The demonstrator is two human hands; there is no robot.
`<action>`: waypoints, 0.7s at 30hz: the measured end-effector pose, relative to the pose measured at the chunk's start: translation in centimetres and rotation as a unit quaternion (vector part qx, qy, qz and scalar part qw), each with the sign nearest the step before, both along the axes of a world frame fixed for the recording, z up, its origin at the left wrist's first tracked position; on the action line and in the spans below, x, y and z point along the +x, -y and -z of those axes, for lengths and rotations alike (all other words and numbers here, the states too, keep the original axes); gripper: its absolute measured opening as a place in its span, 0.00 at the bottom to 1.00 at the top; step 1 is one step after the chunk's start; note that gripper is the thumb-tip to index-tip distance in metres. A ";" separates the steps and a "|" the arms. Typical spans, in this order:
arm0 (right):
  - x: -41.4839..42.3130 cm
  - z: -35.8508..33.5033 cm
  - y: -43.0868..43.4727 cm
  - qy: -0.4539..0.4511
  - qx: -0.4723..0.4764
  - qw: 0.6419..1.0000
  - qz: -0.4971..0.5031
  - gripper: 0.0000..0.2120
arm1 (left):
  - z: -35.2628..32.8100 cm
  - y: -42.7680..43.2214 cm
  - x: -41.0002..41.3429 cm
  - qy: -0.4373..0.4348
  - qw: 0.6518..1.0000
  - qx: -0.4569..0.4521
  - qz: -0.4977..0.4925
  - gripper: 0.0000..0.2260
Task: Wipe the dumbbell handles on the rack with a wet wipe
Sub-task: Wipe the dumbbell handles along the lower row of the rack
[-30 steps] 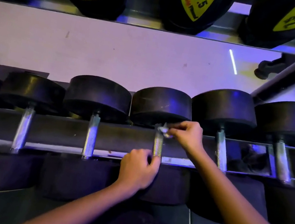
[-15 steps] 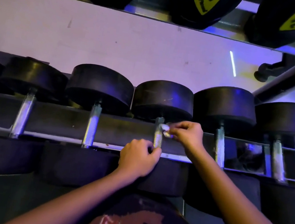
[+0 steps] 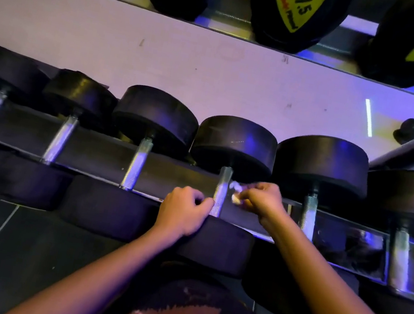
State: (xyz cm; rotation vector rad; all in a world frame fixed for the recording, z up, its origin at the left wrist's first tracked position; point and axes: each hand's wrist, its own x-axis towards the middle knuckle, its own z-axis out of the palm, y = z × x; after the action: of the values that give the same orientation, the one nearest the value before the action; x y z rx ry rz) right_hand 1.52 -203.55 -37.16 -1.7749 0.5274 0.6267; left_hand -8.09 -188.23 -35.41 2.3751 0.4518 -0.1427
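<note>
Gym rack [image 3: 90, 153], six dumbbell handles [image 3: 136, 163], left hand [image 3: 182, 213] holding fourth handle [image 3: 223, 184], right hand [image 3: 266, 200] pinching one wet wipe [image 3: 235, 192]

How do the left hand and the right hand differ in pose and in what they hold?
The left hand curls bare fingers against the handle low on the left; the right hand pinches a wet wipe right of the handle, higher. The left hand rests on the near dumbbell head; the right hand does not. Both flank one handle.
</note>
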 end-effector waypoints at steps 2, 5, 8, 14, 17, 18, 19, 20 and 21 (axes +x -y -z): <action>1.2 0.1 -0.4 0.013 0.038 0.999 0.031 0.09 | 0.1 0.0 0.0 0.001 1.000 0.007 -0.005 0.22; 0.9 0.2 -1.4 0.019 0.052 0.998 -0.015 0.10 | 0.2 -0.1 0.3 -0.010 1.000 0.006 0.001 0.25; -0.7 0.7 -1.2 0.013 -0.012 0.997 -0.080 0.09 | 0.1 0.0 0.3 -0.019 1.000 0.015 0.012 0.24; -2.4 0.0 -0.5 -0.038 -0.036 0.990 -0.127 0.08 | 0.0 0.0 0.4 -0.015 1.000 0.014 0.023 0.22; -0.1 -0.2 -1.1 0.012 -0.058 0.997 -0.051 0.08 | -0.2 0.0 0.4 -0.025 0.999 0.020 0.038 0.22; 0.5 -0.4 -1.4 0.032 -0.071 0.996 -0.042 0.07 | -0.3 -0.1 0.5 -0.030 0.998 0.021 0.044 0.22; 0.9 -0.5 -1.7 0.046 -0.079 0.995 -0.037 0.08 | -0.3 -0.1 0.5 -0.033 0.998 0.023 0.050 0.22; 1.0 -0.8 -1.9 0.053 -0.090 0.994 -0.043 0.08 | -0.3 -0.1 0.5 -0.035 0.998 0.024 0.055 0.21; 0.8 -1.1 -2.1 0.056 -0.104 0.991 -0.059 0.08 | -0.3 -0.2 0.6 -0.035 0.997 0.025 0.060 0.20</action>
State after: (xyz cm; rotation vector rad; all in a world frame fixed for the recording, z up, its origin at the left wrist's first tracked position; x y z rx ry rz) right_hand 2.33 -201.46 -36.10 -2.0373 0.4243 0.5656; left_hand -7.52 -188.06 -35.12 2.4532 0.3491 -0.2740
